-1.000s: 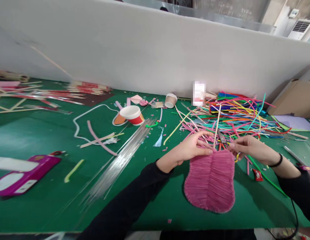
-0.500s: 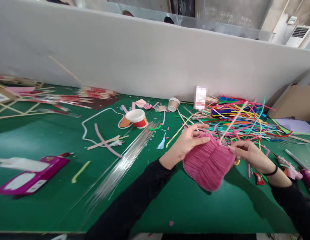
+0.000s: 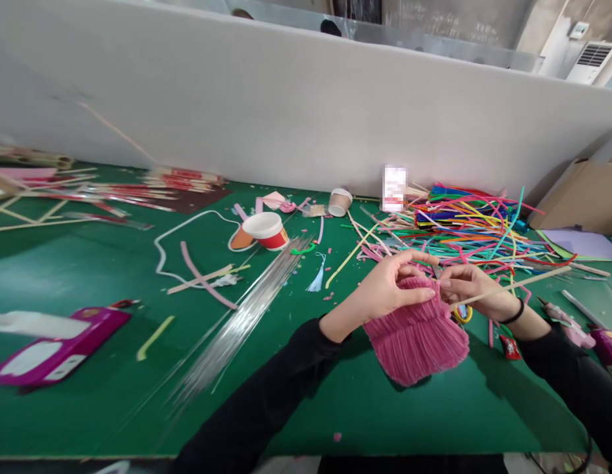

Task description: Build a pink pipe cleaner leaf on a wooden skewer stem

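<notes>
ribbed pink pipe-cleaner panel (image 3: 417, 342): tilted over green tabletop (image 3: 345, 401); wooden stick (image 3: 528, 283) juts rightward from it | left hand (image 3: 385, 289): thumb and fingers closed on upper edge | right hand (image 3: 476, 289): fingertips pinched at that edge | progress: ribbed face looks filled; edge seemingly being worked; remainder unclear

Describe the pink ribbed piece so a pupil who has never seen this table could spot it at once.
Find the green table, then the heap of coloured strips towards its right. Just in front, the left hand grips the pink ribbed piece, with the right hand at its upper edge. Unlike the thin, loose strips behind, it is one broad panel of closely packed ribs.
</notes>
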Available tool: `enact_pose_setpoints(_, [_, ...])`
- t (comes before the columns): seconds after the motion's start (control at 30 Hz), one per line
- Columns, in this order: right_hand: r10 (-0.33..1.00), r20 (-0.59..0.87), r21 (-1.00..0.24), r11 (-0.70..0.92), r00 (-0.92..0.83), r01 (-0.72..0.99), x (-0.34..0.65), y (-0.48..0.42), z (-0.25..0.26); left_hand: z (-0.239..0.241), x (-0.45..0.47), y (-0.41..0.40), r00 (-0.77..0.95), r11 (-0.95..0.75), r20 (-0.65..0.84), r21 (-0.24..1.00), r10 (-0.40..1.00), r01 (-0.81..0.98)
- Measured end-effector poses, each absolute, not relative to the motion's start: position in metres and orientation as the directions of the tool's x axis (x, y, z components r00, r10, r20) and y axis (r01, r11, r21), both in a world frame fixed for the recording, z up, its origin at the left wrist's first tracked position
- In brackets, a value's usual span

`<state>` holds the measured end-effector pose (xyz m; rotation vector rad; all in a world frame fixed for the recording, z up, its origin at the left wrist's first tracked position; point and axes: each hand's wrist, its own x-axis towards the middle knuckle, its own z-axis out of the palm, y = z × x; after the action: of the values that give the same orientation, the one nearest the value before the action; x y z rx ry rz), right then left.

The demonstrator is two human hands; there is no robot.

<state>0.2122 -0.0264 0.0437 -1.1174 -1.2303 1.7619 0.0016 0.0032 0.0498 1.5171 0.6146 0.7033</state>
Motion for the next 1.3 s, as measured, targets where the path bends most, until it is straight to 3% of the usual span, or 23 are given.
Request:
enact_pose_setpoints(0.53, [0.822,-0.22,-0.971,-0.136,-0.526,0.194,0.22,-0.003,0.071,0.043,0.006,0.006,0.625,-0.001,0.007,1.0,0.781,-0.01])
enact_pose_setpoints(0.77, [0.601,-0.396,-0.898,-0.093,-0.694,0.431,0.246,0.034,0.104,0.046,0.007,0.008,0.597,-0.032,0.006,0.999,0.802,0.032])
enact_pose_setpoints(0.83, [0.677,-0.402,-0.864,-0.056,-0.617,0.501,0.259,0.044,0.127,0.047,0.007,0.008,0.573,-0.052,0.019,0.998,0.819,0.042])
enact_pose_setpoints(0.93, [0.926,-0.159,-0.836,0.059,-0.343,0.546,0.27,0.048,0.166,0.048,0.007,0.008,0.54,-0.076,0.032,0.995,0.841,0.058])
enact_pose_setpoints(1.0, [0.969,0.035,-0.771,0.181,-0.243,0.611,0.264,0.041,0.185,0.048,0.007,0.008,0.526,-0.086,0.035,0.994,0.85,0.073])
enact_pose_setpoints(1.1, [0.91,0.137,-0.52,0.402,-0.391,0.753,0.236,0.019,0.188,0.047,0.008,0.008,0.519,-0.079,0.031,0.994,0.855,0.072])
enact_pose_setpoints(1.2, [0.847,0.09,-0.263,0.528,-0.525,0.807,0.202,0.0,0.162,0.047,0.009,0.008,0.513,-0.056,0.025,0.997,0.858,0.045])
enact_pose_setpoints(1.3, [0.822,-0.028,-0.124,0.561,-0.568,0.818,0.181,-0.007,0.132,0.047,0.011,0.008,0.508,-0.053,0.035,0.998,0.86,0.021])
